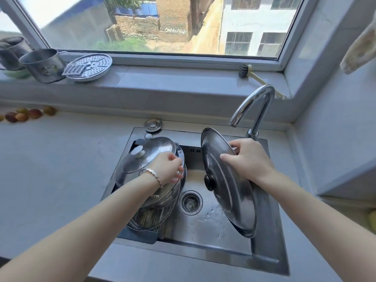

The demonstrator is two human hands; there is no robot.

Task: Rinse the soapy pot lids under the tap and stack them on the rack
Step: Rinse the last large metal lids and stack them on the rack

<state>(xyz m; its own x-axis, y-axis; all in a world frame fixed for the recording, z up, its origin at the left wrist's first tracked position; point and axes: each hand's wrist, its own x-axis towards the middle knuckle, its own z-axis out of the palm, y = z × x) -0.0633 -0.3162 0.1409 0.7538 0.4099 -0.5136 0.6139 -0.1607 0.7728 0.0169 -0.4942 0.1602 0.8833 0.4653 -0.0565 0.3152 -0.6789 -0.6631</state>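
Observation:
My right hand [247,159] grips the upper rim of a large steel lid with a black knob [227,186], held tilted on edge over the right side of the sink, below the tap spout [252,104]. Water runs off its lower edge into the basin. My left hand [168,169], with a bracelet at the wrist, rests on the edge of several steel lids stacked on the dark rack [140,236] at the sink's left. The top lid there has a white knob [146,155]. Whether the left fingers pinch a lid rim I cannot tell.
The sink [264,251] has a drain strainer [190,202] in the middle. On the windowsill stand a metal pot [43,65], a perforated steamer plate [89,67] and a brush [256,75]. Fruit [22,115] lies on the left counter. A round metal cap [153,125] sits behind the sink.

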